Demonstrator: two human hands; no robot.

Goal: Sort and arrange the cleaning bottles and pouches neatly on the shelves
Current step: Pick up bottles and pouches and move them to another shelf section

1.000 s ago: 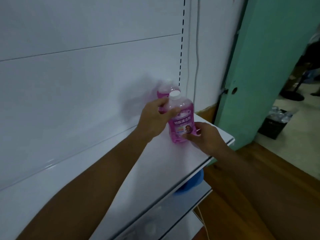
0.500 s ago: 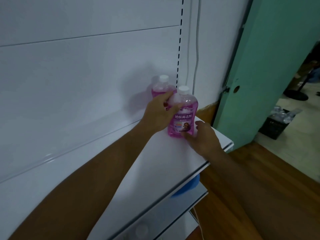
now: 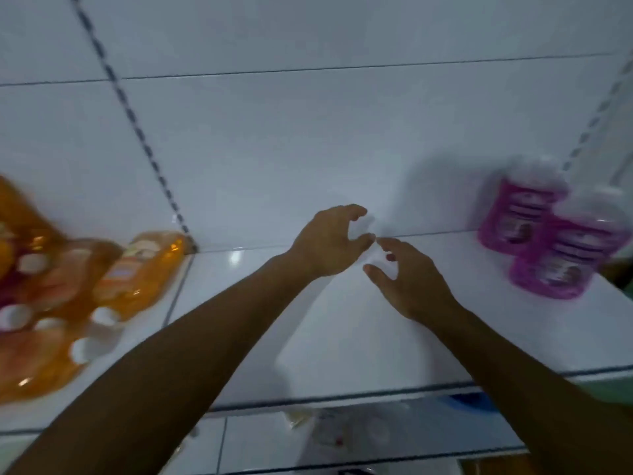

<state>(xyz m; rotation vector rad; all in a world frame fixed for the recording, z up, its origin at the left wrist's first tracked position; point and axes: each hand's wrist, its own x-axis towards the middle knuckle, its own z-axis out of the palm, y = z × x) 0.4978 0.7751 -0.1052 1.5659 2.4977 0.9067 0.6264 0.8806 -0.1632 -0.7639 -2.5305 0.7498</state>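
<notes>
**Both hands empty over mid-shelf, bottles at either end**

Left hand (image 3: 327, 243) and right hand (image 3: 409, 282) held above white shelf (image 3: 342, 337), fingertips close together, fingers loosely curled, nothing held. Not clear whether either touches the shelf surface.

Two pink bottles (image 3: 548, 241) upright at far right of shelf, one just behind the other, touching or nearly so, rear one against back panel (image 3: 308, 149). White caps smeared by motion blur. Labels show dark bands and a picture patch; no text legible.

Orange bottles (image 3: 137, 272) bunched at far left, lying tilted with white caps toward the camera, some cut off by frame edge. Count uncertain due to blur. Pale label on the rightmost one, writing unreadable.

Lower shelf (image 3: 342, 437) partly visible under front edge; pale items there too blurred to identify. Blue object (image 3: 469, 401) peeking out below right edge, mostly hidden.
</notes>
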